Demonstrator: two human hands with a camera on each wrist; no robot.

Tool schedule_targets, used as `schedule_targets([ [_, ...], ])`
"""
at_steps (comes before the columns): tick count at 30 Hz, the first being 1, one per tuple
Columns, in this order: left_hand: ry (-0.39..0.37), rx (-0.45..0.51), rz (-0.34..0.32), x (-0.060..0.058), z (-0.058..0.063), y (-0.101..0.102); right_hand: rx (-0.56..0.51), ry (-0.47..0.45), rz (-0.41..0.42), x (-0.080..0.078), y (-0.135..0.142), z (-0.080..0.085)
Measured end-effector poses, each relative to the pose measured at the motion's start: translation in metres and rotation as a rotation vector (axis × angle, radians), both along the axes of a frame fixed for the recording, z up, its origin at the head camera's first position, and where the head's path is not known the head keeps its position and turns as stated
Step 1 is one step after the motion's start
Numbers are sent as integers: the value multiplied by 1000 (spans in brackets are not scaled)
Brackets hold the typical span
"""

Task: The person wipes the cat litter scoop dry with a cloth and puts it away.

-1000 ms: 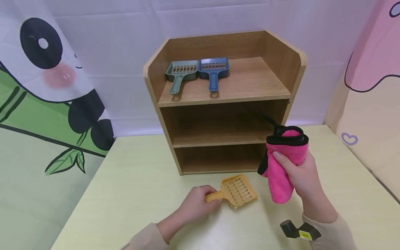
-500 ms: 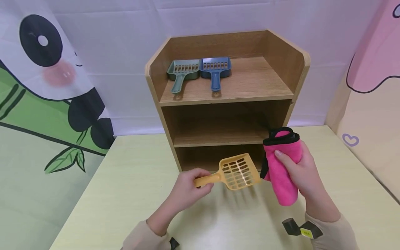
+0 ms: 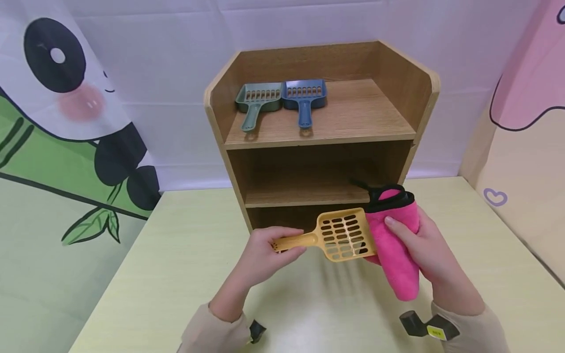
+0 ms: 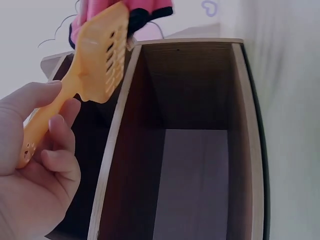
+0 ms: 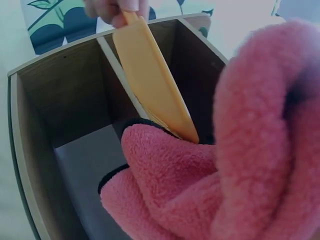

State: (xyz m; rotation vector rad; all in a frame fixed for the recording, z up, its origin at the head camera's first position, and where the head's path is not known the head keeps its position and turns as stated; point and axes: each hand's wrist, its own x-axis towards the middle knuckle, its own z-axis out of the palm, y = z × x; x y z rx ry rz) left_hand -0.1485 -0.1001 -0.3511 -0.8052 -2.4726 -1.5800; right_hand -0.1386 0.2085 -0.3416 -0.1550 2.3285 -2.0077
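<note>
A yellow slotted litter scoop [image 3: 346, 234] is held up over the table, its handle pinched between thumb and fingers of my left hand [image 3: 267, 255]. My right hand [image 3: 430, 247] grips a bunched pink cloth [image 3: 395, 250] with black edging. In the head view the scoop's far edge meets the cloth's left side. The right wrist view shows the cloth [image 5: 170, 175] against the lower end of the scoop [image 5: 155, 80]. The left wrist view shows my thumb along the handle of the scoop [image 4: 97, 55]. Most right-hand fingers are hidden behind the cloth.
A wooden shelf unit [image 3: 320, 142] stands behind the hands. On its top board lie a green litter scoop [image 3: 259, 98] and a blue litter scoop [image 3: 304, 95], side by side. The pale table [image 3: 176, 274] spreads around, with printed fabric [image 3: 176, 98] behind.
My left hand has lifted the yellow scoop off the table, up to the cloth. My right hand has shifted the cloth slightly left and turned it a little.
</note>
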Motion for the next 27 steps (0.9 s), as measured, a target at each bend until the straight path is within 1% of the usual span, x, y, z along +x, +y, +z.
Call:
schedule_targets([
  [2, -28, 8, 7, -1, 0, 1, -9, 1, 20, -2, -2, -2],
  [4, -61, 14, 13, -2, 1, 3, -5, 10, 22, -4, -4, -4],
  [8, -121, 40, 24, -4, -1, 4, 28, 57, -25, -9, -4, -8],
  [11, -153, 85, 33, -5, -2, 4, -18, 70, -32, -11, -2, -9],
  [12, -161, 104, 33, -6, -3, 3, -39, 53, -27, -11, -1, -9],
  [15, -192, 148, 27, -7, -7, 3, -123, -28, 22, -10, -2, -8],
  [18, -214, 162, 12, -9, -12, 5, -155, -94, 67, -10, -7, -9],
  [19, -221, 160, 7, -9, -12, 7, -167, -94, 80, -10, -9, -10],
  [21, -212, 144, -4, -10, -12, 9, -155, -83, 84, -11, -12, -11],
  [23, -168, 109, -8, -10, -10, 11, -121, -59, 45, -11, -13, -12],
  [25, -106, 76, -8, -11, -9, 12, -80, -20, -28, -10, -13, -12],
  [27, -35, 44, -3, -12, -8, 12, -44, 45, -129, -8, -12, -11],
])
